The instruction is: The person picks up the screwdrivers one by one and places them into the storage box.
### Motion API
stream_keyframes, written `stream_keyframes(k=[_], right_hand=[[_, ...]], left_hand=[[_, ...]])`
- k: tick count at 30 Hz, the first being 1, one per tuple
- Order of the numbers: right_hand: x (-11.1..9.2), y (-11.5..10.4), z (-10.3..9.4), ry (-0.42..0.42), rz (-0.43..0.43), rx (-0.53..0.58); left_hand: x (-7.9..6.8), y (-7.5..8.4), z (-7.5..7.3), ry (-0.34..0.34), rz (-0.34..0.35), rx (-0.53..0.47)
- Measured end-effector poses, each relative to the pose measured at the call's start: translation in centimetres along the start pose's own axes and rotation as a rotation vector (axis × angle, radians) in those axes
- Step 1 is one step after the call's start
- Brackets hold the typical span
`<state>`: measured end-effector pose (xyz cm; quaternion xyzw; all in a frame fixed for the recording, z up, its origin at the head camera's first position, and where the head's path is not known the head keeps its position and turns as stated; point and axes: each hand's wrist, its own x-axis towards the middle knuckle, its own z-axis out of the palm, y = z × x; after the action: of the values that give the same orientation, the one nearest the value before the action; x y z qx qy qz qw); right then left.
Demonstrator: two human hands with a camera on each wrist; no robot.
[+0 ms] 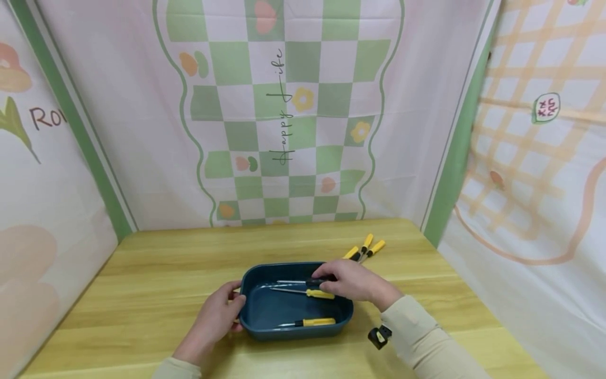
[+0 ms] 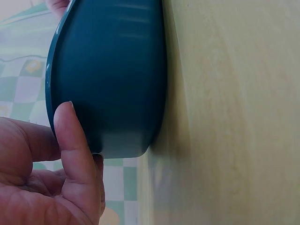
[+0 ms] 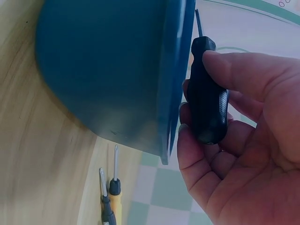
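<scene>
A dark blue plastic tray [image 1: 265, 334] stands on the table, seen from outside in both wrist views. My left hand [image 1: 219, 313] grips its left end, with fingertips against the outer wall [image 2: 112, 84]. Over the tray's right part, my right hand [image 1: 357, 281] holds a black-handled screwdriver [image 3: 206, 98] by its handle, the shaft pointing left. The right wrist view shows this handle just above the rim. Inside the tray lie a yellow-handled screwdriver [image 1: 320, 293] in the middle and a yellow screwdriver with a black collar [image 1: 318, 321] along the near side.
Several yellow-and-black screwdrivers [image 1: 367, 242] lie on the wooden table [image 1: 165, 273] behind the tray's right end, partly hidden by the right hand. Printed cloth walls [image 1: 293, 131] enclose the table at the back and both sides. A small black device [image 1: 380, 337] hangs at the right wrist.
</scene>
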<state>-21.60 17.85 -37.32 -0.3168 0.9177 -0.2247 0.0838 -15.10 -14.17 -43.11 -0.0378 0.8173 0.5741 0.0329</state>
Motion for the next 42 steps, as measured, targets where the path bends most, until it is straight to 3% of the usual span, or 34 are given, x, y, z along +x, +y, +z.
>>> stream_keyframes(k=[21,42], right_hand=[[0.05,0.05,0.26,-0.037,0.01,0.014],[0.08,0.13,0.56,-0.021,0.007,0.026]], left_hand=[[0.05,-0.14,0.14,0.009,0.012,-0.004],[0.25,-0.32,0.21,0.002,0.012,-0.013]])
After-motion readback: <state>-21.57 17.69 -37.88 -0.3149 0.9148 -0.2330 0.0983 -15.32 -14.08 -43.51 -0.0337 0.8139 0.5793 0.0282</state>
